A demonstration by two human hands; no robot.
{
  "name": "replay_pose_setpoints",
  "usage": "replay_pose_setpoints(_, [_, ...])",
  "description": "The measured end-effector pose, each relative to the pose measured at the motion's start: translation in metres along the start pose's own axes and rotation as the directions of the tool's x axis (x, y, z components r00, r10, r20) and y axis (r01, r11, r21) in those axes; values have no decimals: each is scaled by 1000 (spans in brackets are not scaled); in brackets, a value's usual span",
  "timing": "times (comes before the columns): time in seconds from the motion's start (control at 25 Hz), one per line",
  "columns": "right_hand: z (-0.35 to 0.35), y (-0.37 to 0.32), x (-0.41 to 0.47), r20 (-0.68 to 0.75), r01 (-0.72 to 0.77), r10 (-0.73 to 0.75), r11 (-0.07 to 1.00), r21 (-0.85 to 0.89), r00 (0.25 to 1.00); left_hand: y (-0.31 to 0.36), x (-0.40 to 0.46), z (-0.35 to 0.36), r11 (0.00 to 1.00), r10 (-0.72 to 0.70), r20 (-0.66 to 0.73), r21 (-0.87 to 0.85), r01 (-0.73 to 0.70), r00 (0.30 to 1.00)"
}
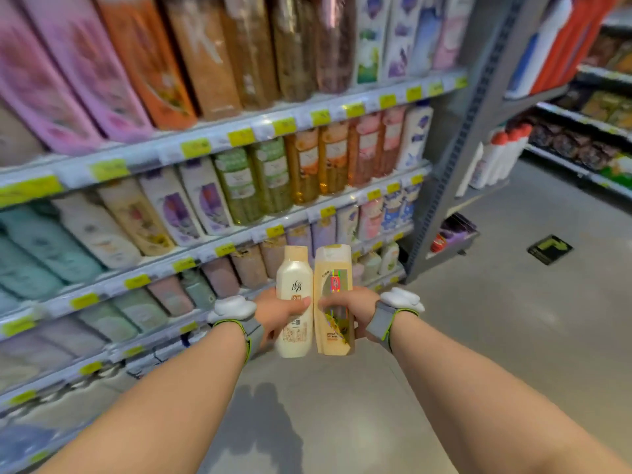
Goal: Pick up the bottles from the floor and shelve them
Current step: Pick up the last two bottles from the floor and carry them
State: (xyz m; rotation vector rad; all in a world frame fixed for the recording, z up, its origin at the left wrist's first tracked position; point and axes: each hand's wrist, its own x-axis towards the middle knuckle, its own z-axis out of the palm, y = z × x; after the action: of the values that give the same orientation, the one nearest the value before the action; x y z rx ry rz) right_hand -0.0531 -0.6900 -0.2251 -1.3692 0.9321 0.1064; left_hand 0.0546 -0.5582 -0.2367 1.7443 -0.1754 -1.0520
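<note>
A: View count?
B: One. Head-worn, wide-angle, looking forward and down along both forearms.
A: Near field?
B: Left hand (277, 311) and right hand (352, 307), close, centre frame.
A: Left side of frame?
B: Shelving (212, 145), close, seen at a slant and bowed by the lens.
A: Lower and right?
B: Floor (496, 319), then an aisle running away.
</note>
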Motion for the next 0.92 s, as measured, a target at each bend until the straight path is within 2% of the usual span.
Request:
replay_pose_setpoints(0.12, [17, -51, -15, 114, 139, -126, 983, -116, 985, 35, -37, -24, 995, 103, -162, 27, -100, 981])
replay_pose_setpoints(0.28, [38, -110, -37, 212, 289, -244, 933, -216, 946, 82, -76, -58, 975, 200, -274, 156, -161, 941])
replay_pose_setpoints(0.4, [54, -142, -55, 247, 369, -318, 908, -197, 915, 111, -102, -78, 964, 260, -325, 146, -223, 909])
replay_pose_setpoints(0.56, [78, -176, -87, 405, 562, -487, 823, -85, 774, 135, -145, -102, 938, 340, -417, 90, -334, 843])
replay_pose_setpoints(0.76, [112, -215, -129, 443, 643, -545, 759, -100, 712, 162, -187, -145, 916, 399, -497, 174, -362, 771])
replay_pose_setpoints(0.92, [127, -253, -151, 493, 736, -621, 674, -60, 609, 196, -217, -179, 876, 481, -502, 239, -419, 719])
